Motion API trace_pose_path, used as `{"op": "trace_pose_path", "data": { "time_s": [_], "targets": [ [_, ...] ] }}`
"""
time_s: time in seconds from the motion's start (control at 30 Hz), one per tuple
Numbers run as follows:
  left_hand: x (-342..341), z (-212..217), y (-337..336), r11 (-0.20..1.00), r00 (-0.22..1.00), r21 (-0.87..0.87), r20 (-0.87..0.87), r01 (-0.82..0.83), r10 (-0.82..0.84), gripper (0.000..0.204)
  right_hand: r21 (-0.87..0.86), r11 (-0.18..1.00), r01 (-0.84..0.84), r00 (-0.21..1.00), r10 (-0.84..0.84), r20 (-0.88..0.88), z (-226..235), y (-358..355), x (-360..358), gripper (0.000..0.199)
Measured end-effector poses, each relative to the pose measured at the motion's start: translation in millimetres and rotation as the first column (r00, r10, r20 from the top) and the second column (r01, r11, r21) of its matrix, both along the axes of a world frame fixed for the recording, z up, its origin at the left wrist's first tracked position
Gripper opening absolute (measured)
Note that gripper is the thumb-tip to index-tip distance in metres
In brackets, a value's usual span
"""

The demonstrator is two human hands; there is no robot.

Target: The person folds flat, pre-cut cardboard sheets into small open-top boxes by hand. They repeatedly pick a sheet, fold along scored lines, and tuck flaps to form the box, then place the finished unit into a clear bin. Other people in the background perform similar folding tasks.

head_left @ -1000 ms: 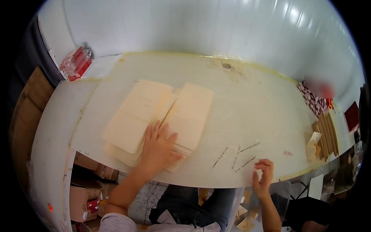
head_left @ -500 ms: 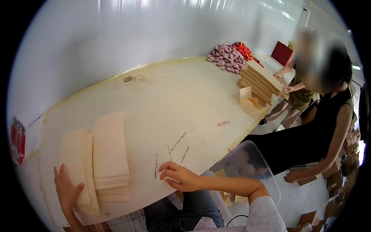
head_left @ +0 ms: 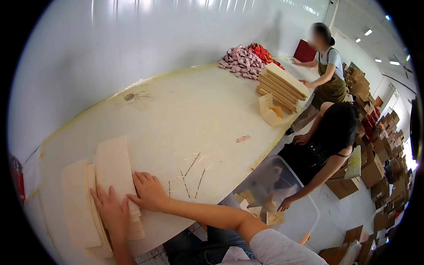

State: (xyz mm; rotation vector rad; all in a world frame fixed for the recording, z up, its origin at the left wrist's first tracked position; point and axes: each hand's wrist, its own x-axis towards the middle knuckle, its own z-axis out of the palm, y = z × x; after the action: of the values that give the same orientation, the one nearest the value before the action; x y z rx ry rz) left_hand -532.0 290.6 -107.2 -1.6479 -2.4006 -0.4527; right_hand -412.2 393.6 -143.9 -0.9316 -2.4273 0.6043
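Two stacks of thin pale wooden sheets lie side by side at the near left of the cream table (head_left: 185, 115): the right stack (head_left: 114, 165) and the left stack (head_left: 77, 201). My left hand (head_left: 110, 212) lies flat, fingers spread, across the gap between the two stacks. My right hand (head_left: 150, 191) rests with fingers on the near right edge of the right stack. Neither hand grips anything. Several thin wooden sticks (head_left: 192, 172) lie scattered on the table just right of my right hand.
A person in black bends over a clear plastic bin (head_left: 269, 198) holding small wooden pieces, right of the table. Another person stands at the far end by a tall stack of boards (head_left: 282, 86), a small wooden box (head_left: 271, 112) and a heap of pink and red packets (head_left: 245, 59). Cardboard boxes fill the right side.
My right hand has moved left from the sticks onto the right stack of sheets. My left hand has shifted right onto the stacks. The view has swung slightly further right.
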Motion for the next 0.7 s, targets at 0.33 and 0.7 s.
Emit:
{"op": "trace_pose_path", "data": {
  "time_s": [0.33, 0.7],
  "targets": [
    [-1.7, -14.6, 2.8, 0.997, 0.998, -0.041, -0.004, 0.059, -0.059, 0.053, -0.024, 0.998, 0.062, 0.96, -0.066, -0.273, -24.3, -18.0, -16.4, 0.06],
    [-9.8, -7.9, 5.4, 0.925, 0.907, 0.31, 0.284, 0.219, -0.31, 0.07, -0.349, 0.862, -0.367, 0.624, -0.05, -0.78, -16.2, -11.7, -12.3, 0.017]
  ]
}}
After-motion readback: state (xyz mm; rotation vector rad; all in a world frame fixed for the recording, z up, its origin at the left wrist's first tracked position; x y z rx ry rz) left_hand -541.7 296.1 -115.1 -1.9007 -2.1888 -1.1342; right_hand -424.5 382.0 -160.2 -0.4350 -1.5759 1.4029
